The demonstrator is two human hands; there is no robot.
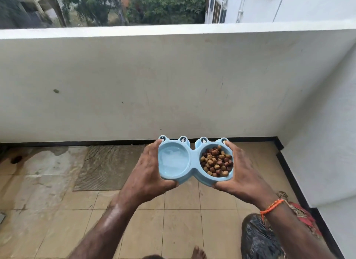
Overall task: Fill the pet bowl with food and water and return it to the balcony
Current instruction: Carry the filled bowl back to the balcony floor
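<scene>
I am standing on the balcony, facing its white parapet wall (173, 81), with tiled floor (179, 216) spread below me and a side wall closing the right. On the floor to the left, just short of the parapet, lies a worn mat (107, 168), and the tiles around it look damp and stained. Near me on the right sits a black bag (258, 237) with some red patterned cloth beside it.

The pet bowl (192, 160), a pale blue double dish with little frog eyes along its far rim, is in the air between my hands, above the floor and not yet set down. My left hand (148, 174) has its grip clamped on the left end, thumb on the near edge and fingers round the far side; my right hand (242, 172) is clamped the same way on the right end. The left well holds water (173, 158), the right well a heap of brown kibble (216, 162), so by my reckoning both fillings are done and only the putting back remains.

To do that well, I should keep the dish level as I crouch, since the water well looks shallow and will slop toward whichever end dips. I would lower both hands together, bending at the knees rather than tipping my wrists, and pick a flat tile near the parapet, clear of the bag. Once the base sits flat, I would loosen both grips at once, sliding my fingers out sideways so I do not jog the kibble over the rim.
</scene>
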